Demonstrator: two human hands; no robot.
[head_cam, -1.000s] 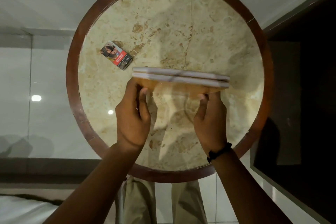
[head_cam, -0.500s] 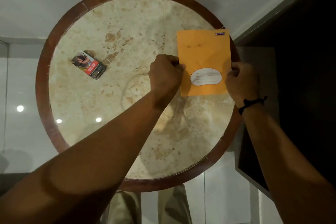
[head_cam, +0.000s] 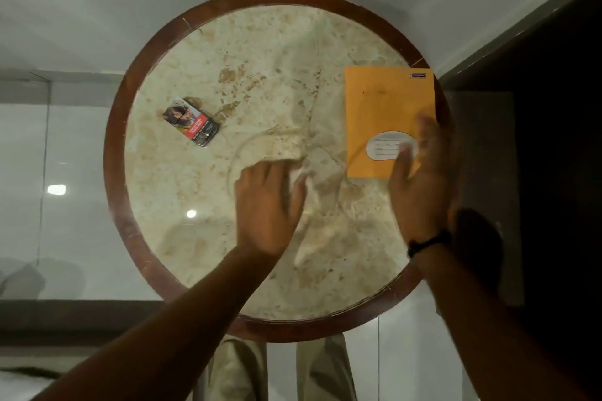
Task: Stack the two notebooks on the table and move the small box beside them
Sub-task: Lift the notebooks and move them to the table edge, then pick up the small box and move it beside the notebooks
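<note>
The orange notebooks [head_cam: 384, 107] lie flat at the right side of the round marble table [head_cam: 280, 329]; only the top cover with its white label shows, and a second notebook beneath cannot be made out. The small box [head_cam: 191, 122], printed red, black and with a picture, lies on the left part of the table. My left hand [head_cam: 268, 208] hovers blurred over the table's middle, fingers apart, holding nothing. My right hand [head_cam: 420, 179] is blurred at the notebooks' near right corner, fingers spread, overlapping the cover's edge without gripping it.
The table has a dark wooden rim. A dark cabinet or panel [head_cam: 537, 172] stands close on the right. White glossy floor lies to the left and behind. My trouser legs [head_cam: 277, 371] show under the near rim.
Both hands have let go of the notebooks, which now lie flat at the right. My left hand has drawn back left toward the middle; my right hand has opened and pulled back.
</note>
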